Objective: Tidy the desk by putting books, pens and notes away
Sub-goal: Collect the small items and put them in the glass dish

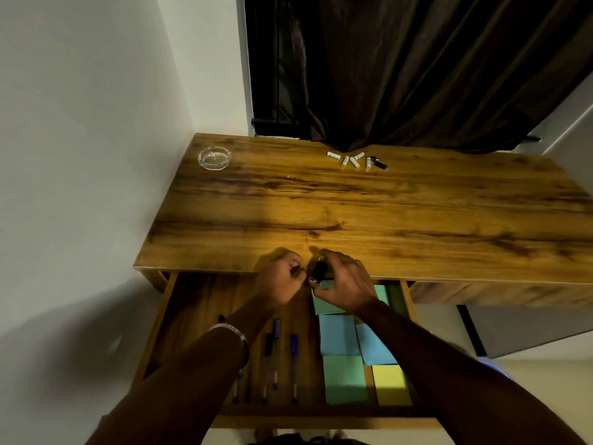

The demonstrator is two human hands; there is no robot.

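Note:
An open wooden drawer (pixel 160 319) sticks out below the desk (pixel 353 207). Inside lie several pens (pixel 276 358) on the left, and blue (pixel 338 338), green (pixel 345 379) and yellow (pixel 391 385) notes on the right. My right hand (pixel 345 281) grips a small black object (pixel 318 269) over the drawer's back edge. My left hand (pixel 280 277) is curled in a fist beside it, its fingertips near the object; what it holds is hidden.
Several small white cylinders (pixel 351 160) and a small black item (pixel 378 162) lie at the desk's far edge under a dark curtain (pixel 417 69). A glass ashtray (pixel 214 158) stands at the far left corner. A wall (pixel 80 155) runs along the left.

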